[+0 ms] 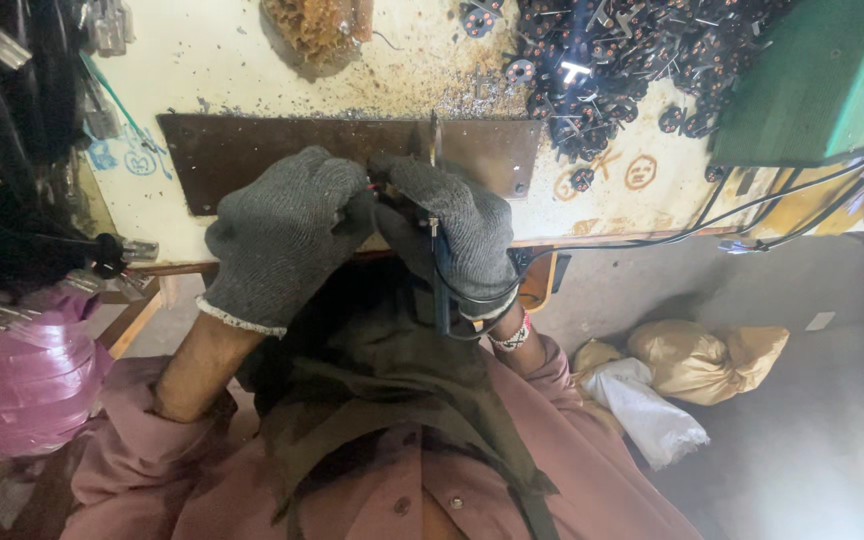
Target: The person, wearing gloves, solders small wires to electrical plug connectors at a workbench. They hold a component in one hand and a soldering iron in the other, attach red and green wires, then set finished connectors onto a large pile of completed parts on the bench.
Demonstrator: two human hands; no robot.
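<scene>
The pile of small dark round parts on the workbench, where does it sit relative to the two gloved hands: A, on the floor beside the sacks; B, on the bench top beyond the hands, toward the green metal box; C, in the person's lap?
B: the pile of small dark round parts lies on the bench top beyond the left hand and right hand, next to the green metal box.

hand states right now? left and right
Left hand: gloved, closed around something small at the brown metal plate; item hidden.
Right hand: gloved, closed on a black-handled tool with a cable.
</scene>
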